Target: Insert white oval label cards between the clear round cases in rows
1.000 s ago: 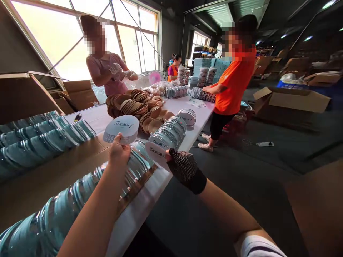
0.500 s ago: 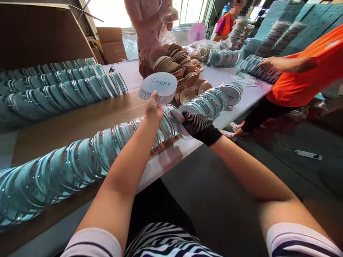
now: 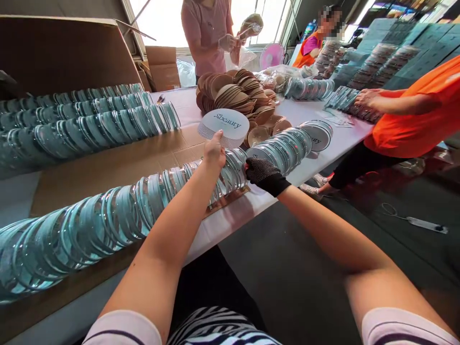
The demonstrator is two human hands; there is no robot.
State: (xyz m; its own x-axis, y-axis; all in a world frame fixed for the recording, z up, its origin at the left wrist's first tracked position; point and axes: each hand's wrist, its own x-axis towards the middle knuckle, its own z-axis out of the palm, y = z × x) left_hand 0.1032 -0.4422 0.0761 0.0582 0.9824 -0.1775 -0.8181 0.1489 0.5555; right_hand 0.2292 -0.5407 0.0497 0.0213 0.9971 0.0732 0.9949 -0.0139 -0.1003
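Observation:
My left hand (image 3: 214, 151) holds up a stack of white round cards (image 3: 223, 127) printed "beauty", just above the table. Below it a long row of clear, teal-rimmed round cases (image 3: 108, 220) lies on its side along the table's near edge. My right hand (image 3: 264, 172), in a black dotted glove, presses its fingertips against the right end of that row. No card shows in its fingers. A second, shorter row of cases (image 3: 287, 146) lies just beyond the glove.
Tan round puffs (image 3: 233, 93) are heaped mid-table. More case rows (image 3: 89, 120) lie at back left on cardboard (image 3: 108, 165), beside an open box (image 3: 53, 52). A person in pink (image 3: 208, 28) and one in orange (image 3: 413, 115) work at the table. A power strip (image 3: 424, 223) lies on the floor.
My head has dropped toward the table. My right hand carried a single white card to the end of the long row; the card is now out of sight. My left hand keeps its stack.

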